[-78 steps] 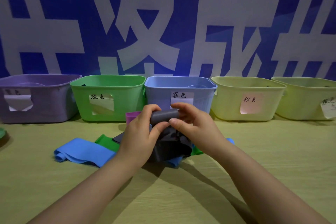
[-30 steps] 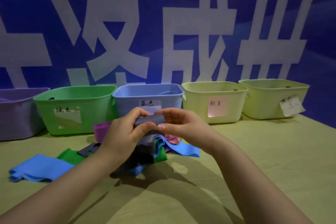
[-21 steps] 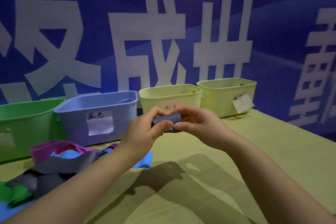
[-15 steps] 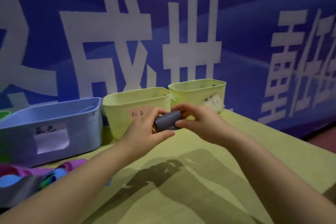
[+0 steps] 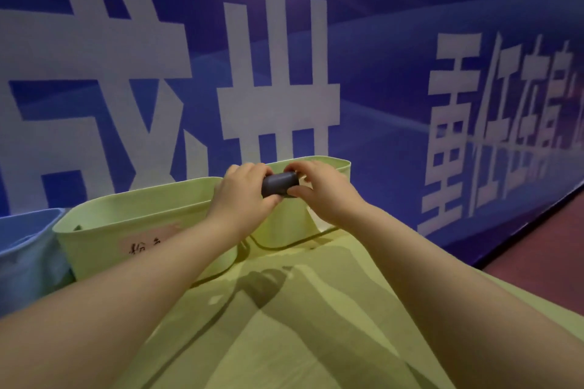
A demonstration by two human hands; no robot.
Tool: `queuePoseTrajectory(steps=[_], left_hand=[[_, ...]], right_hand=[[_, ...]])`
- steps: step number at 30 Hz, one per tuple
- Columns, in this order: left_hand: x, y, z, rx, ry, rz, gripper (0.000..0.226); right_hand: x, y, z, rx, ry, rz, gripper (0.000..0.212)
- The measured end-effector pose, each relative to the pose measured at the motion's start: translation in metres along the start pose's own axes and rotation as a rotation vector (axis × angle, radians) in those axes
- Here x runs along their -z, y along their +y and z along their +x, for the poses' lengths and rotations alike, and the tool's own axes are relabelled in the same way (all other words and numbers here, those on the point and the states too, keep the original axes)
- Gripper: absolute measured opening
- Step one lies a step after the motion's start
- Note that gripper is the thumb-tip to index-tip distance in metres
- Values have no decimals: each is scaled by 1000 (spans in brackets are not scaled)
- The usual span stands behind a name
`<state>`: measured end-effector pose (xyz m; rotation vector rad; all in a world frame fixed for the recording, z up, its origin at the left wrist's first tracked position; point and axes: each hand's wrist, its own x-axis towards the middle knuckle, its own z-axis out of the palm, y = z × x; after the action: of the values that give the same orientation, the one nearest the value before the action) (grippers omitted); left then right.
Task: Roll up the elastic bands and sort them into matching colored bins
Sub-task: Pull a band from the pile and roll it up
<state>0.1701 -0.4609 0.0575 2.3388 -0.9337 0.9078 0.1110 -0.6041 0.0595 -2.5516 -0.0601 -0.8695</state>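
A grey elastic band rolled into a short tight roll (image 5: 279, 184) is held between both hands. My left hand (image 5: 241, 196) grips its left end with fingers over the top and thumb beneath. My right hand (image 5: 319, 191) pinches the right end. The roll hangs over the near rim of the rightmost pale yellow-green bin (image 5: 328, 166), whose paper label is partly hidden behind my right wrist. A second pale yellow-green bin (image 5: 126, 218) with a pink label stands to its left. The blue bin (image 5: 22, 246) shows at the left edge.
The yellow-green table top (image 5: 300, 325) runs out to a right edge, with reddish floor (image 5: 543, 249) beyond. A blue wall banner (image 5: 379, 73) with large white characters stands close behind the bins. The pile of loose bands is out of view to the left.
Both hands have carried the grey roll rightward and forward from in front of the blue bin to the rightmost bin. The view has swung right, and the loose bands have left the frame.
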Motion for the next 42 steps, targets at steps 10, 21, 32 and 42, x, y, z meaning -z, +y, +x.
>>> queuePoseTrajectory(steps=[10, 21, 32, 42], left_hand=[[-29, -14, 51, 132, -12, 36, 29], [9, -20, 10, -10, -17, -57, 27], [145, -73, -120, -92, 35, 29, 29], [302, -109, -210, -38, 104, 163, 34]], right_hand=[[-20, 16, 58, -116, 106, -147, 38], [-23, -34, 25, -175, 59, -47, 28], [-50, -180, -69, 73, -5, 157, 22], [-70, -344, -124, 170, -34, 317, 17]])
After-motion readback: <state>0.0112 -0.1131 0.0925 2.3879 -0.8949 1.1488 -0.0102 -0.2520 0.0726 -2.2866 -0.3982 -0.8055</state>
